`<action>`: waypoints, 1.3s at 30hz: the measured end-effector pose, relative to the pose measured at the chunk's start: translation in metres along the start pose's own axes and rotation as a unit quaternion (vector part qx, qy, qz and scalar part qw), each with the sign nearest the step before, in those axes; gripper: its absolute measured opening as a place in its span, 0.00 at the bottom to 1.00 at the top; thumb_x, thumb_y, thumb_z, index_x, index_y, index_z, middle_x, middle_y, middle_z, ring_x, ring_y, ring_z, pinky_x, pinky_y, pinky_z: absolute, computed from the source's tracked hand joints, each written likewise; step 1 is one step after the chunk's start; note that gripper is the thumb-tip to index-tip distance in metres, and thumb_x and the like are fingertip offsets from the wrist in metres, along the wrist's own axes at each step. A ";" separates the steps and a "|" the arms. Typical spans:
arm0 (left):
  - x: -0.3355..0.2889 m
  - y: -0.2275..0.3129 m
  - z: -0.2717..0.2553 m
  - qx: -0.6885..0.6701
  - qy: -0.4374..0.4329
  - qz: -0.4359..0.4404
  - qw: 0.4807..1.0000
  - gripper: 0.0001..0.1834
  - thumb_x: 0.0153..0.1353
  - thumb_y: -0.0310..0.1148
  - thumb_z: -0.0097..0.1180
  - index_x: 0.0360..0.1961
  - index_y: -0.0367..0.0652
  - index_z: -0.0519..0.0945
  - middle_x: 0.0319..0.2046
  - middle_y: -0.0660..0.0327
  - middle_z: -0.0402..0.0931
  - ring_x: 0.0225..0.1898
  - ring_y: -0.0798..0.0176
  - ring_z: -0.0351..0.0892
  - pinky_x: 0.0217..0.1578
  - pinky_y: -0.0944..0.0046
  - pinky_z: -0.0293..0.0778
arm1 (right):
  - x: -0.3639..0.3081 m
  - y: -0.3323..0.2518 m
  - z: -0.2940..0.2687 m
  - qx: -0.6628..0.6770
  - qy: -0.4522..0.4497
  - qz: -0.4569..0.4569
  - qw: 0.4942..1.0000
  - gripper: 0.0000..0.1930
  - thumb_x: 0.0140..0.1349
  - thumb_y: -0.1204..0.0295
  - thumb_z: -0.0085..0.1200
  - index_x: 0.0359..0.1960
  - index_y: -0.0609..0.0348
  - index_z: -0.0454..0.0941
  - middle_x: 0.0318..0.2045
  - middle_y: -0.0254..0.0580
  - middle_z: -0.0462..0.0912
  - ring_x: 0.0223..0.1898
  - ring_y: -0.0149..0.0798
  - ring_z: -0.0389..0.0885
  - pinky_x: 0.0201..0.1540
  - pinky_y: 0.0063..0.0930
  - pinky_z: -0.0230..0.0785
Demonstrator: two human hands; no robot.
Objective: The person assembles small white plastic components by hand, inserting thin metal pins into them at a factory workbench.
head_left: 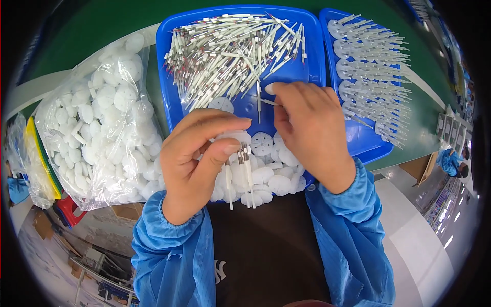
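Note:
My left hand (192, 156) pinches a translucent white plastic disc (235, 136) between thumb and fingers. Several thin white rods with dark bands (246, 169) hang down from that disc. To its right, my right hand (314, 128) is curled over the blue tray (165, 97), its index finger stretched toward the rods. A short piece of a slim white rod (269, 102) sticks out from between its fingers; the rest is hidden by the hand. Another rod (259, 105) lies upright in view just left of these fingertips.
A heap of banded rods (225, 51) fills the tray's far part; loose white discs (276, 184) pile up at its near edge. At left lies a clear bag of discs (102, 123). A second blue tray (365, 146) at right holds rows of discs fitted with rods (368, 77).

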State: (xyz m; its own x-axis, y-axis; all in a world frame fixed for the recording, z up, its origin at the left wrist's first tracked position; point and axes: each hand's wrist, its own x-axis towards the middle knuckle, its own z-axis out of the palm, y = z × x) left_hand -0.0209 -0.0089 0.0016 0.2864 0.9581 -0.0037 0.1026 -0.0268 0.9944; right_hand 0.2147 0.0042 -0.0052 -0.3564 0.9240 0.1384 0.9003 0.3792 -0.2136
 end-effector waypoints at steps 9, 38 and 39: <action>0.011 0.015 0.017 -0.080 -0.025 -0.105 0.991 0.21 0.73 0.20 0.58 0.66 0.39 0.83 0.49 0.59 0.79 0.44 0.72 0.79 0.38 0.75 0.78 | -0.019 0.005 -0.012 0.542 0.062 0.059 0.836 0.15 0.57 0.83 0.76 0.44 0.64 0.86 0.38 0.43 0.90 0.36 0.35 0.89 0.43 0.28 0.82; 0.015 0.007 0.021 0.182 0.036 0.070 0.980 0.23 0.59 0.17 0.69 0.56 0.42 0.90 0.52 0.56 0.91 0.41 0.60 0.86 0.32 0.67 0.81 | -0.014 -0.003 -0.019 0.376 0.046 0.112 0.919 0.09 0.58 0.72 0.77 0.37 0.57 0.89 0.20 0.36 0.83 0.18 0.35 0.81 0.22 0.28 0.69; 0.015 0.007 0.021 0.209 0.025 0.083 0.974 0.23 0.59 0.17 0.69 0.56 0.41 0.90 0.49 0.56 0.91 0.40 0.59 0.86 0.33 0.65 0.81 | -0.014 -0.002 -0.017 0.339 0.046 0.081 0.936 0.09 0.58 0.70 0.77 0.36 0.56 0.89 0.20 0.36 0.83 0.19 0.36 0.81 0.23 0.29 0.69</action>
State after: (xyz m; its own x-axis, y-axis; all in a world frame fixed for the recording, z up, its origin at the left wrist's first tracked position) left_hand 0.0038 -0.0004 0.0060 0.2872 0.9428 0.1694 0.4397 -0.2868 0.8511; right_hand 0.2219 -0.0105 0.0098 -0.1789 0.9756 0.1271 0.5640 0.2075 -0.7993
